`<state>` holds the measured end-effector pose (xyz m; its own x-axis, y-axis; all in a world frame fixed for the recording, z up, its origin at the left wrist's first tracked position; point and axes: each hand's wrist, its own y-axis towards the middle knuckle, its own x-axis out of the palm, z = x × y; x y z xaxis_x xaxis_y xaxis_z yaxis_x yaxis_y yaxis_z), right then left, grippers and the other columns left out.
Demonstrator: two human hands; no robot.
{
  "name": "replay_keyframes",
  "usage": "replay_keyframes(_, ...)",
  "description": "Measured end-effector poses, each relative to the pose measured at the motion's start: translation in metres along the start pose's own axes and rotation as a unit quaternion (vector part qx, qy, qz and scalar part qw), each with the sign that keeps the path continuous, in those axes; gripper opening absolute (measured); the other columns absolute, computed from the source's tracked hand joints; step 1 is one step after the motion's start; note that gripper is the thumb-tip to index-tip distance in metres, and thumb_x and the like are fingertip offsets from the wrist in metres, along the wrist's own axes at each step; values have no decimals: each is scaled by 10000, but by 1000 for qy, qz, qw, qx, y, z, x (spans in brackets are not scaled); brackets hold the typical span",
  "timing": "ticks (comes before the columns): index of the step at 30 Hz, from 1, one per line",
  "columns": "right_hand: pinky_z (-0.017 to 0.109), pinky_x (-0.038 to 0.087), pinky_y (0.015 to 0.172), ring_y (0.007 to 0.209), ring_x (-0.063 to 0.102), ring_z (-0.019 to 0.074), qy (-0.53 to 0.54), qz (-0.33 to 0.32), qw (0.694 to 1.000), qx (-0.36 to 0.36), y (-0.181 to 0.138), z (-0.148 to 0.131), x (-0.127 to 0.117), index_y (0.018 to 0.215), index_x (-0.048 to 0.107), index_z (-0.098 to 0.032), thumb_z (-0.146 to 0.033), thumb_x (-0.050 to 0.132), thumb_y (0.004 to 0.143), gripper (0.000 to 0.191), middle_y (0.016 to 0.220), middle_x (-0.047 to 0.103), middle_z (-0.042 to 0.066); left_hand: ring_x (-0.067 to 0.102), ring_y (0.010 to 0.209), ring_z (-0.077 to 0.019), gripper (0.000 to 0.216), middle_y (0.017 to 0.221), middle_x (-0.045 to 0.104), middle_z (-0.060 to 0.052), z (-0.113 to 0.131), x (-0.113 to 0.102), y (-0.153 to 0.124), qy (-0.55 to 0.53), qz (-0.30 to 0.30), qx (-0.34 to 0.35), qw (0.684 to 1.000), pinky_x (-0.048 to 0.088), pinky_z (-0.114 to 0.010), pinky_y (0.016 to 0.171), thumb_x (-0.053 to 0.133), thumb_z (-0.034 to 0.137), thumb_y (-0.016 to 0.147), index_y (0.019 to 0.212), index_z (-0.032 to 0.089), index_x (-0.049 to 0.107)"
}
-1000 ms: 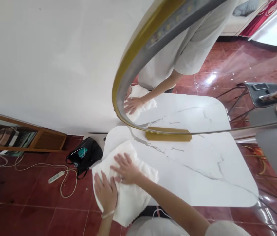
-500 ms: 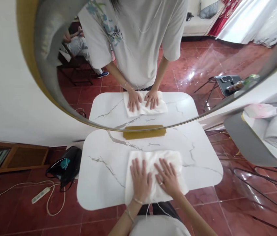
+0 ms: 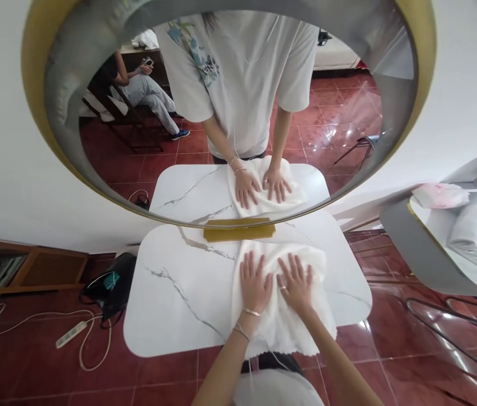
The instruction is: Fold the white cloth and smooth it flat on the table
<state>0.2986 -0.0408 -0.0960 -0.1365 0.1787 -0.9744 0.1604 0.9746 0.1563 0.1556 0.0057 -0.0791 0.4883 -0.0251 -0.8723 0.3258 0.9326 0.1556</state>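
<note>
A white cloth [image 3: 283, 330] lies on the white marble-look table [image 3: 171, 293], its near part hanging over the table's front edge. My left hand [image 3: 254, 283] rests flat on the cloth with fingers spread. My right hand [image 3: 295, 283] lies flat beside it, fingers apart, a ring on one finger. Both hands press the cloth near the gold base [image 3: 238, 231] of a large round mirror [image 3: 65, 113]. The mirror reflects my torso, both hands and the cloth.
A black bag [image 3: 109, 285] and a white power strip [image 3: 70, 334] with its cable lie on the red tiled floor at the left. A wooden shelf [image 3: 31, 270] stands along the wall. A grey chair [image 3: 424, 248] is at the right. The mirror shows a seated person behind.
The cloth and both hands have slid from the table's left front corner to the middle and then farther toward the mirror base. The view has swung to face the mirror squarely.
</note>
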Motion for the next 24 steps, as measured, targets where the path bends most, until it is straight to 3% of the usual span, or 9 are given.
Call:
replay_keyframes(4, 600, 83, 1125, 1449, 148, 284, 66, -9, 993, -96, 38, -78, 17, 1451, 365, -260, -345, 391, 958, 501, 1559, 230, 103, 159, 1454, -315, 532, 1562, 235, -129, -66, -33, -2, 74, 51, -86, 992, 218, -539, 1149, 454, 351, 919, 1428, 205, 414)
replay_keyframes(8, 610, 75, 1125, 1449, 144, 299, 121, -24, 978, -168, 49, -152, 28, 1462, 342, -264, -356, 395, 964, 509, 1561, 217, 108, 195, 1442, -332, 514, 1541, 269, -173, -132, -72, -22, 136, 90, -150, 975, 230, -540, 1133, 415, 357, 931, 1404, 160, 450)
replay_keyframes(12, 570, 99, 1143, 1446, 173, 269, 147, -30, 963, -224, 48, -179, 32, 1463, 333, -291, -368, 388, 969, 503, 1562, 225, 75, 239, 1431, -308, 513, 1530, 303, -162, -166, -95, -44, 159, 92, -167, 969, 254, -515, 1129, 385, 384, 939, 1402, 173, 454)
replay_keyframes(14, 532, 123, 1151, 1442, 195, 249, 142, -18, 963, -230, 48, -174, 32, 1462, 336, -287, -371, 391, 969, 502, 1554, 252, 70, 238, 1431, -307, 515, 1529, 305, -164, -165, -95, -45, 168, 99, -177, 965, 227, -540, 1132, 375, 385, 942, 1405, 173, 446)
replay_keyframes(17, 503, 148, 1150, 1429, 237, 239, 121, 14, 971, -204, 49, -146, 31, 1441, 379, -278, -371, 409, 965, 486, 1534, 304, 72, 227, 1430, -336, 516, 1527, 297, -187, -142, -80, -34, 175, 100, -183, 962, 120, -637, 1119, 371, 369, 944, 1414, 162, 428)
replay_keyframes(21, 508, 176, 1139, 1411, 283, 243, 86, 36, 984, -154, 40, -82, 22, 1415, 424, -265, -359, 411, 960, 464, 1514, 344, 76, 189, 1442, -329, 526, 1547, 262, -164, -92, -44, -18, 121, 71, -134, 981, 64, -660, 1112, 402, 362, 939, 1440, 202, 380)
replay_keyframes(24, 510, 204, 1132, 1404, 300, 241, 71, 45, 990, -111, 22, -29, 13, 1432, 395, -276, -382, 385, 963, 481, 1510, 354, 66, 212, 1438, -297, 567, 1542, 282, -147, -58, -20, -11, 23, 59, -93, 994, 164, -565, 1142, 448, 399, 922, 1448, 205, 361)
